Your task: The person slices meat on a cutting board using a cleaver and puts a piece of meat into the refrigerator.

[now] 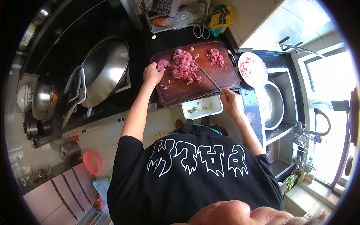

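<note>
My left hand (152,74) holds a larger piece of raw meat (162,65) at the left edge of a dark wooden cutting board (180,94). A heap of chopped raw meat (183,65) lies beside it, near the middle of the board, and a smaller heap (215,56) lies to the right. In my right hand (232,102) is the handle of a kitchen knife (209,77), seen edge-on. Its blade reaches up and left to the large heap. Right of the board stands a white plate (260,73) with small pieces of pale meat.
A wok (112,66) sits on the stove at left. Below the board is a white plastic bin (202,112) with scraps. Kitchen scissors (201,31), a yellow package (222,18) and a rack with a plastic bag lie behind. At right, a metal basin (277,105) sits in the sink.
</note>
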